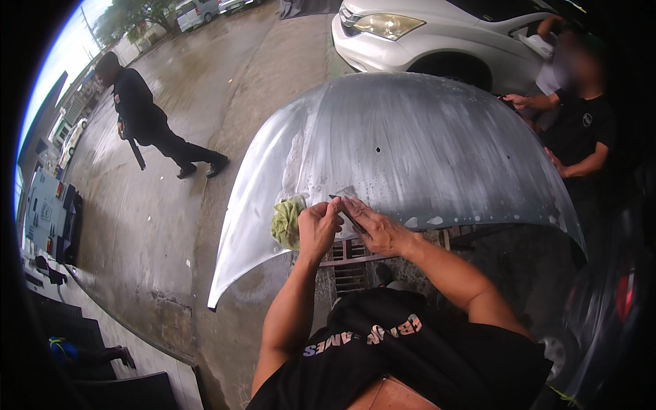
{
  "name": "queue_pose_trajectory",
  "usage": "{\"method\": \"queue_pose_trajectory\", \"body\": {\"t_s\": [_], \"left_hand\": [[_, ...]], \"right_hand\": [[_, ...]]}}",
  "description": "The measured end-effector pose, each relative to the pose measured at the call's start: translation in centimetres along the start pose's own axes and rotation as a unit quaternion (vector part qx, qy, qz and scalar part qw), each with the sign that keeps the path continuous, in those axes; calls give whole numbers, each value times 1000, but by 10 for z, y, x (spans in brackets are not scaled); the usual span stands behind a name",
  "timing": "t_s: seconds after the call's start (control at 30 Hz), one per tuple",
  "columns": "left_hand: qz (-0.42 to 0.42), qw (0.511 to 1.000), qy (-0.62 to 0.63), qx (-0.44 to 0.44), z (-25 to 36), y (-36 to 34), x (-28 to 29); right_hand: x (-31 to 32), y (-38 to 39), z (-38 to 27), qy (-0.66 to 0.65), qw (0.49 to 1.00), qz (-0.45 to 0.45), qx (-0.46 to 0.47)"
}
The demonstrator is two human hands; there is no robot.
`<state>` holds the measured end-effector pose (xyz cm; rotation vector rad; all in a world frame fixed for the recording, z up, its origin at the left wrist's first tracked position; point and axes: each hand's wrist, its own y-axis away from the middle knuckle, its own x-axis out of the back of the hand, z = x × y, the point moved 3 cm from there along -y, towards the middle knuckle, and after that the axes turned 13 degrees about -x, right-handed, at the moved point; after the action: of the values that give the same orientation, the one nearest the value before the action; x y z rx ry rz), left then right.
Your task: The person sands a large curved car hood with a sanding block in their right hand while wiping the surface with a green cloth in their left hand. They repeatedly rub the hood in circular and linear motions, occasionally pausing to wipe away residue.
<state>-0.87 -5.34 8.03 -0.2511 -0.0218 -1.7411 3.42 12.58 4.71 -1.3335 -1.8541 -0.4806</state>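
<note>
A grey car hood [410, 137] with pale, streaky, wet-looking patches lies spread in front of me. Both my hands meet over its near edge. My left hand [316, 231] is closed, fingertips pinched at one end of a thin dark sheet [351, 220]. Fingers pressed together, my right hand [376, 229] has the same sheet against its palm side; much of it is hidden, and its material cannot be made out. Right beside my left hand sits a crumpled yellow-green cloth [285, 224] on the hood; whether they touch is unclear.
A metal rack [346, 253] shows below the hood's near edge. At the right, a co-worker in black [584, 130] stands with hands near the hood's edge. A white car [424, 34] is parked behind. Another person in dark clothes [143, 109] walks on wet concrete at left.
</note>
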Motion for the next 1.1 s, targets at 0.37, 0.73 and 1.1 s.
{"method": "queue_pose_trajectory", "body": {"t_s": [0.37,0.73,1.1], "left_hand": [[57,880,-447,-149,-75,12,63],[77,936,-240,-245,-44,-47,-5],[-37,990,91,-102,16,-105,-123]], "right_hand": [[42,27,35,88,987,61,-121],[43,42,48,257,940,-79,-210],[28,3,91,299,942,-43,-145]]}}
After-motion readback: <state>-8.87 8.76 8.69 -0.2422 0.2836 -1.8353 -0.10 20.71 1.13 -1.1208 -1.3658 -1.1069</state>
